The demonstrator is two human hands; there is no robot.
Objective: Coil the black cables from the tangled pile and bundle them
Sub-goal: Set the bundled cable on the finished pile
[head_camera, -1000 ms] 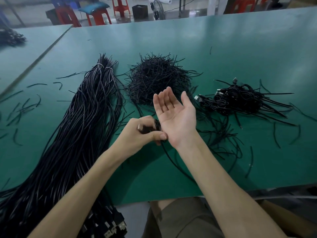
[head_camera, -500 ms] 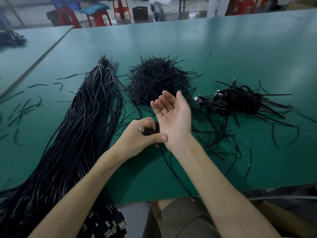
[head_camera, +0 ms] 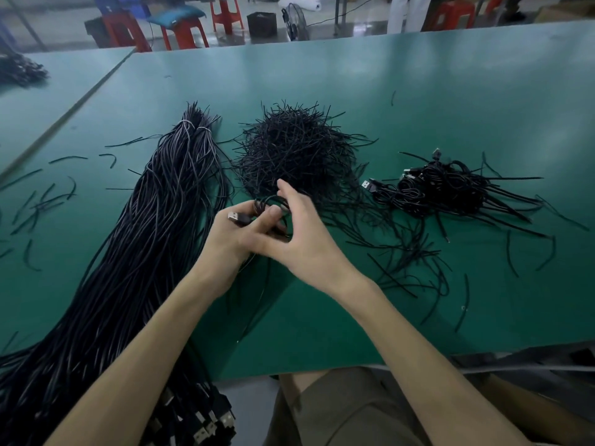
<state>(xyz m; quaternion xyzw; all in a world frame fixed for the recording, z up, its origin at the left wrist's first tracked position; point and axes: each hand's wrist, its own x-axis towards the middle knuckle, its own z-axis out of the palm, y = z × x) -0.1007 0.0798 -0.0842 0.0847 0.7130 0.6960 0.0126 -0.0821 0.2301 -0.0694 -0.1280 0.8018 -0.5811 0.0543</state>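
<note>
holding a black cable (head_camera: 269, 201) wound into a small loop, lifted just above the green worktop (head_camera: 418, 91) between the two hands. clamped in the left grip (head_camera: 225, 239), fingers curled round the strand, silver usb plug (head_camera: 236, 217) poking out to the left. wrapped from the other side by the right grip (head_camera: 306, 239), one finger up, finer detail lost to blur. loose tail trailing down toward the near edge. just left of the hands, a long sheaf of uncoiled cables (head_camera: 145, 239), running from far to near, plugs hanging over the front edge. behind the hands, a bristly heap of short black ties (head_camera: 296, 146). farther right, well apart, a pile of coiled cables (head_camera: 444, 188). stray ties (head_camera: 48, 201) scattered on either side.
</note>
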